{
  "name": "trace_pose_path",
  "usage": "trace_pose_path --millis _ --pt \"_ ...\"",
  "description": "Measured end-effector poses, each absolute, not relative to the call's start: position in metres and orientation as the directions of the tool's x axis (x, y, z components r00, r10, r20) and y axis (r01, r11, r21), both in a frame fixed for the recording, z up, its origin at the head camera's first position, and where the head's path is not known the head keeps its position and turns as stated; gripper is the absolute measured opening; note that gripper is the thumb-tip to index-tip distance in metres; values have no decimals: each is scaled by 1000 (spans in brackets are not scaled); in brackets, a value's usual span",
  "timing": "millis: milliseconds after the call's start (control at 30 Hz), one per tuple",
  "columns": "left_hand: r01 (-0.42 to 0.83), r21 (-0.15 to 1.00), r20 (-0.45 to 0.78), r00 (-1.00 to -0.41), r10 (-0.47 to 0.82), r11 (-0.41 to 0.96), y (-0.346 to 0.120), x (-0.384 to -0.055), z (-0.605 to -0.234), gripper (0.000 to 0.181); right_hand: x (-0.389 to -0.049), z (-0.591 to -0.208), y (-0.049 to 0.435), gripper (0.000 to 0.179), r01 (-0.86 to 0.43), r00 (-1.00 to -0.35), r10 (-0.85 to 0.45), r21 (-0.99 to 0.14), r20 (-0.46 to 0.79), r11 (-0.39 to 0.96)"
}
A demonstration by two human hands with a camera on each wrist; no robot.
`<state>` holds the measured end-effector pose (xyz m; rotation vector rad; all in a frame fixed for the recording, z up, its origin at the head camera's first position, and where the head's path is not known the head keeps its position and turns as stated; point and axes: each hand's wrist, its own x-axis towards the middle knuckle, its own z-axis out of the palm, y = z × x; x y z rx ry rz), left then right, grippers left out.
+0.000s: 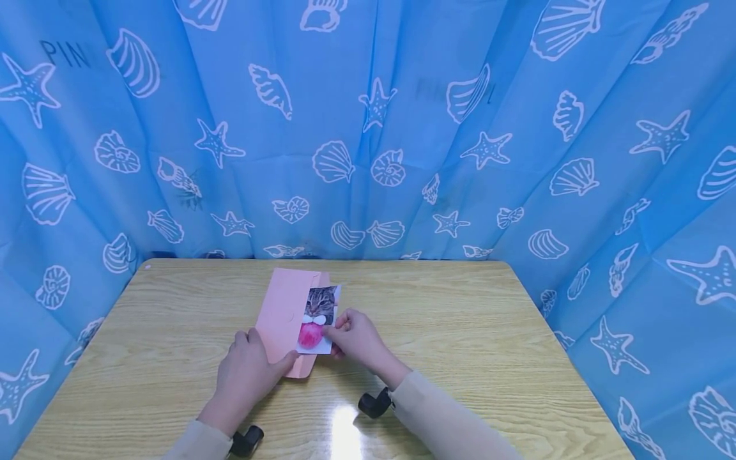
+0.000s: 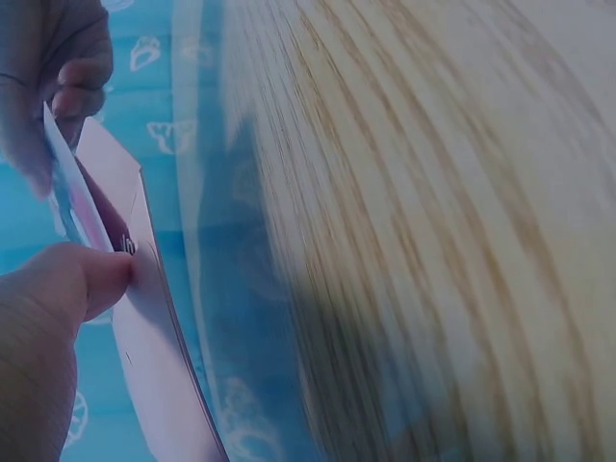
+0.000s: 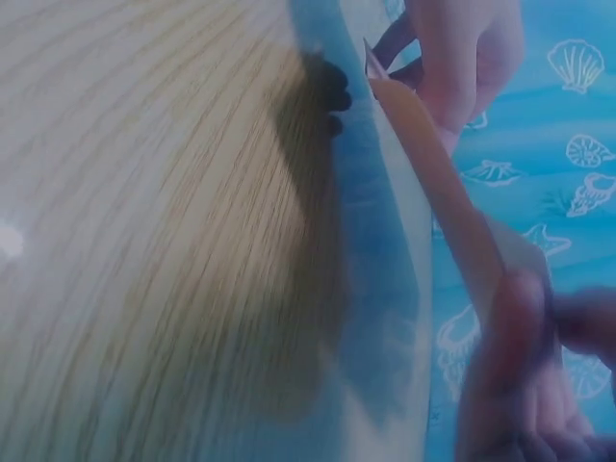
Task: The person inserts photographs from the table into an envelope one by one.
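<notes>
A pink envelope (image 1: 280, 313) is held a little above the table by my left hand (image 1: 246, 377), with the thumb on its near side close to the opening. Partly inside it sits a card (image 1: 319, 314) with a picture of a cat with a white bow and a pink ball; its left part is hidden by the envelope. My right hand (image 1: 363, 344) pinches the card's right edge. In the left wrist view, the card (image 2: 75, 192) stands in the mouth of the envelope (image 2: 164, 375), beside my left thumb. The right wrist view shows the envelope (image 3: 438, 173) edge-on.
Beneath both hands lies a wood-grain table (image 1: 460, 358) with a bright light reflection near its front. Blue curtains (image 1: 356, 128) printed with shells and starfish stand behind and at both sides. A black device (image 1: 375, 404) is at the right wrist, another (image 1: 247, 441) at the left.
</notes>
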<state>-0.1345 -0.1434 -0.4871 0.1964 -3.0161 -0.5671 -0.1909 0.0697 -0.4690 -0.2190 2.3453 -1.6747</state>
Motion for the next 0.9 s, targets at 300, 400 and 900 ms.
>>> trace_pose_path --millis 300,400,900 --pt "-136 370 13 -988 -152 919 -143 -135 -487 106 -190 -460 63 26 -43 -976 -219 -982 1 186" --pt "-141 374 7 -988 -155 917 -142 -134 -486 107 -191 -461 60 26 -31 -974 -225 -986 -7 164" --pt "-120 384 39 -988 -146 916 -140 -133 -485 99 -189 -474 41 42 -43 -966 -253 -923 -61 383"
